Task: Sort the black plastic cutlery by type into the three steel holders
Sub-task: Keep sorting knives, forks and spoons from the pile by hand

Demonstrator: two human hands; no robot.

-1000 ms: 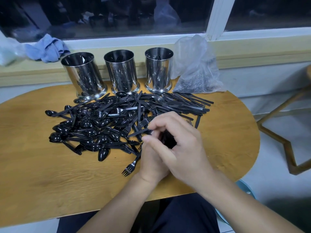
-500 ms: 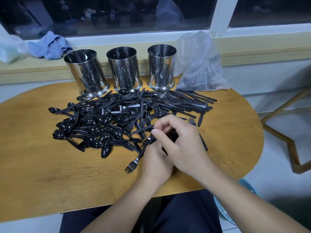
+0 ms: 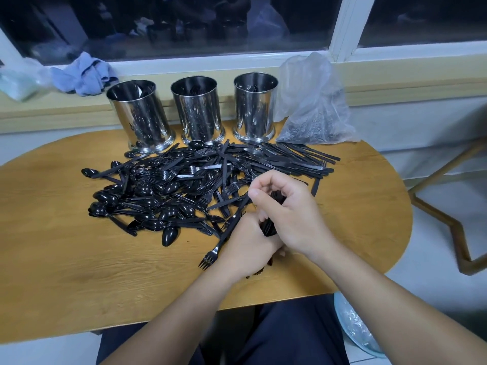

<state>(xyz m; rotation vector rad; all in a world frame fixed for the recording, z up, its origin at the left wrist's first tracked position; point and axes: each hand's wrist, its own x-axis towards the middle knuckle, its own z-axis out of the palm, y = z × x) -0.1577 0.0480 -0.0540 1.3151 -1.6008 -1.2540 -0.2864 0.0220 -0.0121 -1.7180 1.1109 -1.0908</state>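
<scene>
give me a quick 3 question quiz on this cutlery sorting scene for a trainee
1. How many steel holders stand at the far edge of the table?
2. True or false: the clear plastic bag sits to the left of the holders.
3. What does the right hand grip? A) a blue cloth B) a bundle of black cutlery C) a holder

Key
1. Three, in a row behind the cutlery pile.
2. False: it sits to their right; the blue cloth lies on the sill to their left.
3. B, with the left hand meeting the bundle from below.
</scene>
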